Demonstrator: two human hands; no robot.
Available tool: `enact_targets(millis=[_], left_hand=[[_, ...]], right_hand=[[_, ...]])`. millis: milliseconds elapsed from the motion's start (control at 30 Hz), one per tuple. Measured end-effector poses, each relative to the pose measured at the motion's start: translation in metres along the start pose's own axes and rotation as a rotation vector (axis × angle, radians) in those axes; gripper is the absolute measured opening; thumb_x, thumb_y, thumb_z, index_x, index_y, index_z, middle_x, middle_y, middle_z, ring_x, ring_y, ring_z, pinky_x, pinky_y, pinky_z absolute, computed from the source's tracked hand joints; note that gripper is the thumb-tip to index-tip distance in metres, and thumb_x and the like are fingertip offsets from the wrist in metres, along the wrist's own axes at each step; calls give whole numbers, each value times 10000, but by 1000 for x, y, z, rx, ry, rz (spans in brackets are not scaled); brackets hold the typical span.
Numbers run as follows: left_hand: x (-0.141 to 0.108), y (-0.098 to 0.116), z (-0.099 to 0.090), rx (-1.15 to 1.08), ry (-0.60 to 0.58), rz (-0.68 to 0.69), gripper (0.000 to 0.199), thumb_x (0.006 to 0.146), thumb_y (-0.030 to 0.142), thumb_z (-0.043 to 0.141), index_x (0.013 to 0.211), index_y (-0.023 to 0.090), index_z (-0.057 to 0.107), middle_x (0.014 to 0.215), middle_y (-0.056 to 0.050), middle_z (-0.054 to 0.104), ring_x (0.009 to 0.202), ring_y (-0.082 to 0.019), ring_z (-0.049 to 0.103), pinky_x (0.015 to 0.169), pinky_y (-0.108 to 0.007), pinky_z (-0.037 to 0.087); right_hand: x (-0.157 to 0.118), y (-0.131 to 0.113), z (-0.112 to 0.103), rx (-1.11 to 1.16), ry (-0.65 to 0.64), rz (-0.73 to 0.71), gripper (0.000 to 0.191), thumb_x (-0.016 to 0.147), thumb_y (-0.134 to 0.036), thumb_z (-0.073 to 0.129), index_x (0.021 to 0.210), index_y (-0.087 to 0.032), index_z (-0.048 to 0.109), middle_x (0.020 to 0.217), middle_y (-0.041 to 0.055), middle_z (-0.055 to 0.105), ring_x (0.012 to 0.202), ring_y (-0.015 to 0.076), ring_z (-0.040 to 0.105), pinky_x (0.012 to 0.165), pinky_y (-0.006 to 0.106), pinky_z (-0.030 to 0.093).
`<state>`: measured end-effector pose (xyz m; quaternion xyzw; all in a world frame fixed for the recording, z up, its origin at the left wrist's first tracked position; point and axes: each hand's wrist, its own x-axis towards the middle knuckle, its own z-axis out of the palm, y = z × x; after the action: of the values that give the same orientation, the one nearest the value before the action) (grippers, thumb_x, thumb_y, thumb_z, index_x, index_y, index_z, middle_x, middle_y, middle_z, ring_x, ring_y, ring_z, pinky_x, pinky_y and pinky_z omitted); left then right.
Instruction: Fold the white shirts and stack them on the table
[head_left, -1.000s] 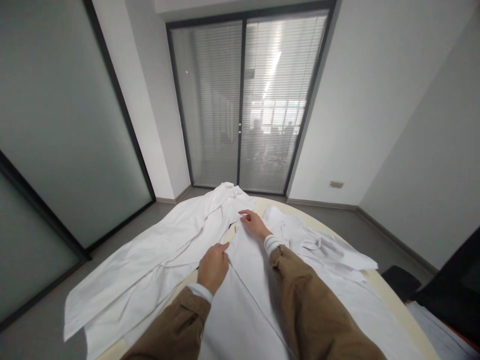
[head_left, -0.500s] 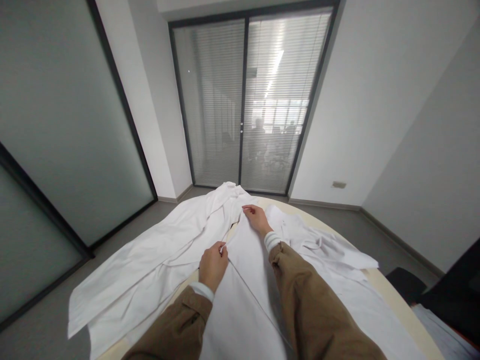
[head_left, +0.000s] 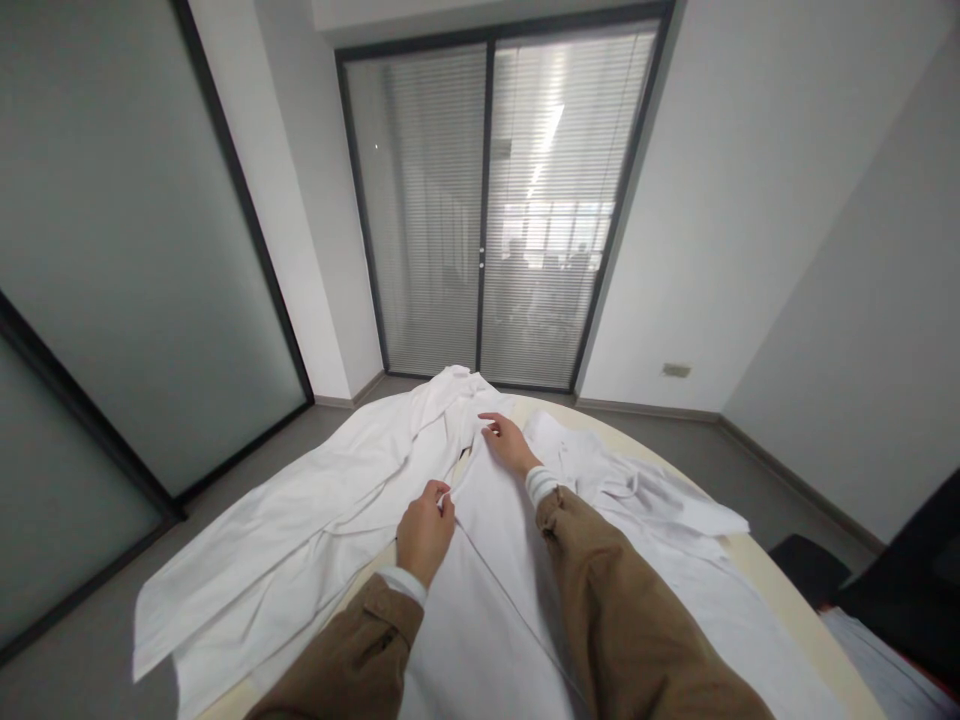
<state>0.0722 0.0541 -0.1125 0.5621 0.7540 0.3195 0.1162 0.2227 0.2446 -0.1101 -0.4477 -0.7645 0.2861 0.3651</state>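
Pinching near the bottom centre of the frame, the left hand [head_left: 425,532] is curled nearly closed, its thumb and forefinger meeting on the edge of the middle white cloth [head_left: 487,620]; the right hand [head_left: 511,446], farther up and a little to the right, is partly open, its forefinger stretched toward the left of the frame and a small gap showing between it and the thumb; its fingertips are at the upper part of the same cloth, but whether they grip any fabric I cannot tell. The middle white cloth lies under and between both hands, running down to the bottom edge of the frame, with a long crease slanting to the lower right; just beside it, the left white cloth [head_left: 300,530] spreads in loose folds toward the lower left, hanging over the rim of the cream table [head_left: 754,560]; the right white cloth [head_left: 652,500] lies rumpled right of the right hand; beyond, at the lower right, are a black chair [head_left: 810,570] and a pale grey cloth [head_left: 885,650]; glass doors with blinds [head_left: 540,220] fill the upper centre, and a frosted panel [head_left: 135,250] stands at the upper left.
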Motion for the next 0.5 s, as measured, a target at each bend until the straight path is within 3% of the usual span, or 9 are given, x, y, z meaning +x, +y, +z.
enact_targets(millis=[167,267,400,500], left_hand=[[-1,-1,-1,-17,-3,19,324,874,162,505,1184,243,549,936,-45,744,858,-209,691,687,-279,417],[-3,0,-3,16,-55,31,490,804,111,537,1275,238,493,959,-50,737,884,-212,688,715,-281,436],[-6,0,-4,49,-78,80,518,816,173,560,1321,230,457,904,-45,720,847,-210,681,705,-277,438],[-8,-1,-4,41,-76,101,498,818,200,561,1305,229,465,884,-39,716,840,-216,678,693,-280,435]], right_hand=[[-9,-8,-11,-35,-89,67,605,830,-226,642,1399,-170,445,919,47,671,792,162,606,840,319,467],[-23,-10,-30,-47,-160,109,611,824,-237,667,1383,-153,437,882,44,679,741,154,610,762,295,480],[-55,-12,-75,-59,-279,203,508,792,-322,726,1238,-175,532,850,45,706,629,137,617,604,249,480],[-90,-18,-119,-199,-438,333,417,790,-485,704,1034,-159,616,846,72,719,585,136,615,538,242,460]])
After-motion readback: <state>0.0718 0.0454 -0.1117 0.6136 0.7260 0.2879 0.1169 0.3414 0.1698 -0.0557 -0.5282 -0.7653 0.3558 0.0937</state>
